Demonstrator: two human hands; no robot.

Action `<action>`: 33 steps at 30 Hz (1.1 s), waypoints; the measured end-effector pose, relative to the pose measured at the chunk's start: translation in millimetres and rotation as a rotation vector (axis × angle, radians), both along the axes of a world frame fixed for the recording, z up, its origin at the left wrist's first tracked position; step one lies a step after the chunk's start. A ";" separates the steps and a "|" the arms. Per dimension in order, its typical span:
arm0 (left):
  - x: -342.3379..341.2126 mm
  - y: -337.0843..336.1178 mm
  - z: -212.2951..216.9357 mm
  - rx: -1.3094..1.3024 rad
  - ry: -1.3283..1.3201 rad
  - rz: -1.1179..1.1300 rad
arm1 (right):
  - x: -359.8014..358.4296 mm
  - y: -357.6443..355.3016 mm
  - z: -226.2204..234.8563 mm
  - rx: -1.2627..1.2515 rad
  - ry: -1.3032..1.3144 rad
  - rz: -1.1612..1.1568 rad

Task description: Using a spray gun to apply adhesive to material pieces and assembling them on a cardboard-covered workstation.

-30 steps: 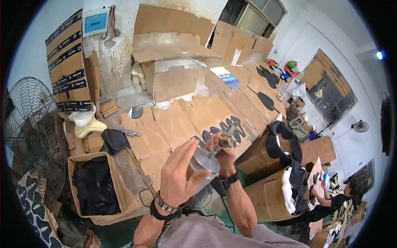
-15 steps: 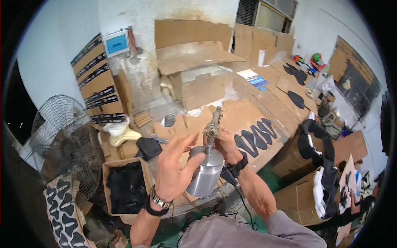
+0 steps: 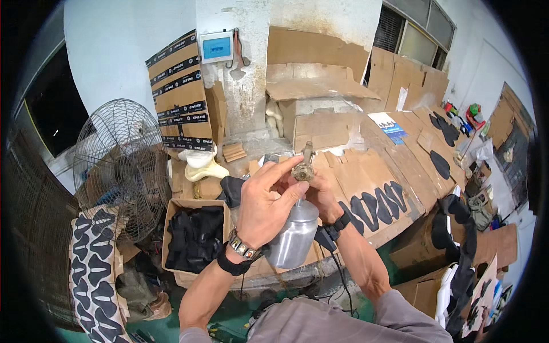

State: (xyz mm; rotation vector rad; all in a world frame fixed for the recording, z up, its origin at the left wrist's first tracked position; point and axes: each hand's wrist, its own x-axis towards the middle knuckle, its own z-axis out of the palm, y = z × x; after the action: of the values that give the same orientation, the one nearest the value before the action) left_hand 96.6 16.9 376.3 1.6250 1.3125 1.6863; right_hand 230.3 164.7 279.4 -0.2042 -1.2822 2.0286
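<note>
A spray gun with a silver metal cup [image 3: 293, 237] hangs upright between my hands, held above the front of the work table. My left hand [image 3: 264, 201] pinches its worn, paint-crusted head, thumb and fingers at the nozzle. Behind the gun, my right hand [image 3: 325, 199] wraps round its handle; its fingers are partly hidden by the gun. Flat black curved pieces [image 3: 374, 207] lie in a row on cardboard to the right of my right hand.
An open carton [image 3: 171, 258] of black pieces stands left of my left forearm. Farther left are a wire-cage fan [image 3: 123, 166] and a board with black cutouts [image 3: 73, 251]. Cardboard boxes [image 3: 414, 243] stand at the right. A blue-and-white sheet [image 3: 389, 127] lies on the table.
My left hand has moved from beside the cup up to the gun's head and closed on it. The view has turned left; my right hand keeps its grip.
</note>
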 end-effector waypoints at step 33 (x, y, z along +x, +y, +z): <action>-4.2 6.4 -28.6 0.029 -0.227 -0.181 | 8.0 -12.9 -8.7 -0.029 -0.056 -0.042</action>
State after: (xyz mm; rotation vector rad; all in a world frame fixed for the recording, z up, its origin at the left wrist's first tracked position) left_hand 92.5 23.2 347.7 1.4693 1.0056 1.7269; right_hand 238.2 151.8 270.8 -0.3016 -1.2729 2.0194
